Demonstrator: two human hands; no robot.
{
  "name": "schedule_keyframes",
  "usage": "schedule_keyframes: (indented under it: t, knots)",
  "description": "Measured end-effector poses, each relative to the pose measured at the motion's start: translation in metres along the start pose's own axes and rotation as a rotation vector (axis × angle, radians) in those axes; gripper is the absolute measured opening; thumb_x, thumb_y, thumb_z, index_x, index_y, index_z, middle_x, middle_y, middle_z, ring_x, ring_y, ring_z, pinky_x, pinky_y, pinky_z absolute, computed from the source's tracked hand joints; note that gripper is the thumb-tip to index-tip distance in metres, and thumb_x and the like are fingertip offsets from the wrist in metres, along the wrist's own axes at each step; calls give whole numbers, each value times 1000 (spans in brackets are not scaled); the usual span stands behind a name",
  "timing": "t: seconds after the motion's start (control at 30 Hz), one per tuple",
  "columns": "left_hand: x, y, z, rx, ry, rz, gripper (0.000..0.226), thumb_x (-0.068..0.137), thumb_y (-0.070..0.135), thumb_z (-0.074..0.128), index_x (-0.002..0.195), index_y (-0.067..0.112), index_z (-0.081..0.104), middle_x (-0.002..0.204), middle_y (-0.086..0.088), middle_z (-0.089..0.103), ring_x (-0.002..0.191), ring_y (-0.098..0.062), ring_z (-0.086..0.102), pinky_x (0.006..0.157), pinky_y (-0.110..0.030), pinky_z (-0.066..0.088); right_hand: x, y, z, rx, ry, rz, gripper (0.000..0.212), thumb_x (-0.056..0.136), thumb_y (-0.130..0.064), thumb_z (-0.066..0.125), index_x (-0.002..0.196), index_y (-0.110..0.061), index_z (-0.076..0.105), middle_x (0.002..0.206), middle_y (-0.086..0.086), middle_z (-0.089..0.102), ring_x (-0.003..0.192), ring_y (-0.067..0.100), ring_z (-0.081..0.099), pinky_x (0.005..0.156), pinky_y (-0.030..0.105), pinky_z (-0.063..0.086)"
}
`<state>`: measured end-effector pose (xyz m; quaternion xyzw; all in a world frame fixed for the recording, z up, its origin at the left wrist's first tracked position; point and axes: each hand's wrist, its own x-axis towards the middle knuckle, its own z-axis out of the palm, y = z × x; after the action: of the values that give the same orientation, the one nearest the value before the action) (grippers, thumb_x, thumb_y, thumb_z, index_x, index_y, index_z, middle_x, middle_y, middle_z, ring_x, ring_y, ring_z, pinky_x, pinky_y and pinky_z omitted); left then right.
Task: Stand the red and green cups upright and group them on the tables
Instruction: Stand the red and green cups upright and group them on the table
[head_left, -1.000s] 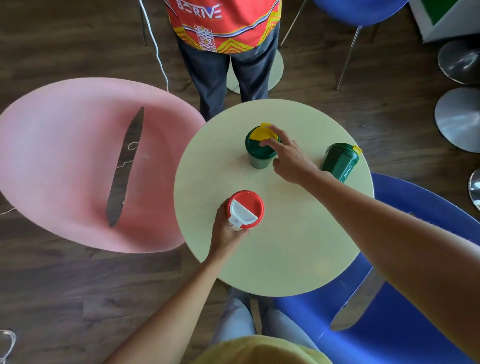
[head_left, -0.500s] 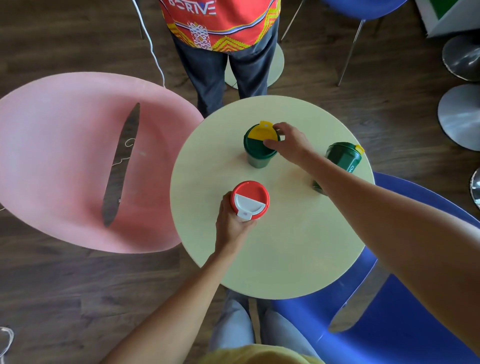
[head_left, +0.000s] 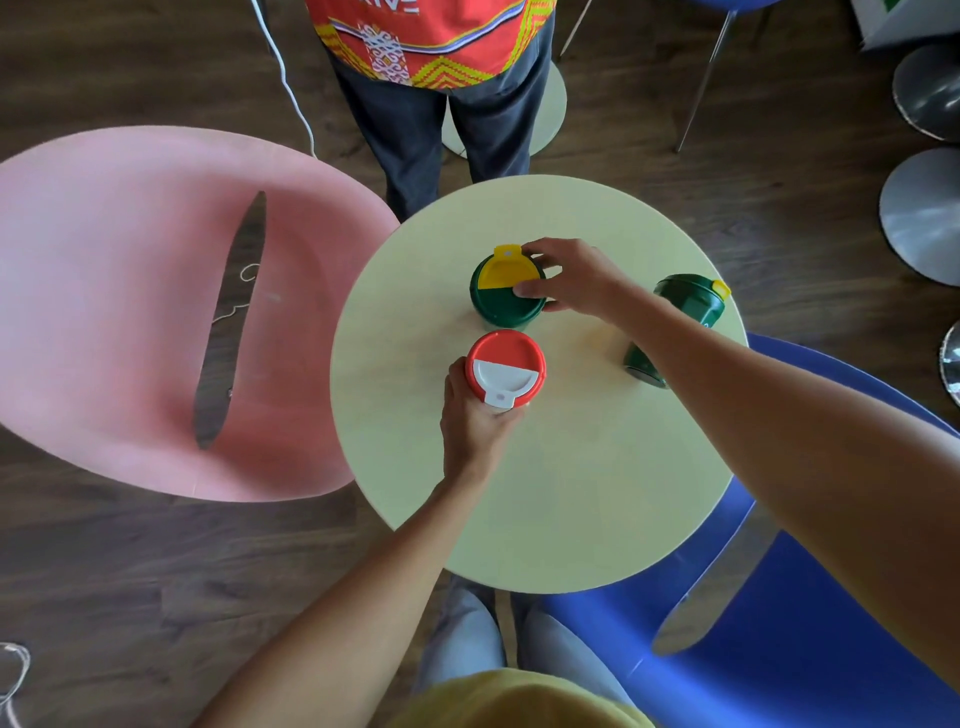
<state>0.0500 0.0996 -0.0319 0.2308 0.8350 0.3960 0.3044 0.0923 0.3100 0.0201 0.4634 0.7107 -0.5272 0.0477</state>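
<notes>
A red cup (head_left: 506, 370) with a red and white lid stands upright near the middle of the round pale table (head_left: 571, 493). My left hand (head_left: 475, 415) grips its side from the near side. Just beyond it stands a green cup (head_left: 501, 296) with a green and yellow lid, and my right hand (head_left: 569, 278) holds its rim from the right. The two cups stand almost touching. A second green cup (head_left: 685, 312) rests tilted at the table's right edge, partly hidden behind my right forearm.
A pink chair (head_left: 130, 312) stands left of the table and a blue chair (head_left: 805, 623) at the near right. A person in a red patterned shirt (head_left: 431, 41) stands at the far side. Round metal table bases (head_left: 924, 202) sit on the floor at far right.
My left hand has slid the red cup away from me, toward the green cup. My right hand has shifted over the green cup's lid and now grips its rim.
</notes>
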Motion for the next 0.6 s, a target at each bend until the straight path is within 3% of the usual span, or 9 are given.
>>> schedule_keyframes:
  t: [0.13, 0.27, 0.5, 0.6]
  knots:
    - [-2, 2, 3, 2, 19, 6, 79, 62, 26, 92, 127, 10, 51, 123, -3, 60, 112, -21, 60, 86, -29, 49, -2, 1, 1, -2, -9, -7, 59, 84, -18, 74, 138, -17, 50, 134, 12, 56, 106, 30, 62, 74, 35, 60]
    - [-3, 1, 4, 1, 21, 9, 80, 62, 27, 92, 129, 10, 51, 124, -4, 60, 113, -22, 60, 86, -27, 48, -5, 4, 2, 17, 4, -3, 57, 84, -19, 73, 136, -17, 50, 133, 11, 56, 102, 27, 62, 73, 34, 60]
    - [-3, -3, 7, -29, 15, -22, 81, 62, 27, 92, 130, 14, 49, 125, 0, 60, 113, -19, 60, 89, -31, 52, -3, 7, 6, 19, 14, 2, 57, 84, -22, 73, 136, -20, 49, 134, 10, 55, 103, 28, 64, 84, 40, 59]
    - [-2, -11, 4, 1, -68, -55, 90, 62, 21, 92, 137, 13, 44, 132, -3, 54, 116, -18, 56, 90, -28, 48, -3, 9, 9, 1, 39, -6, 58, 83, -25, 73, 136, -21, 49, 134, 9, 56, 108, 29, 62, 91, 42, 55]
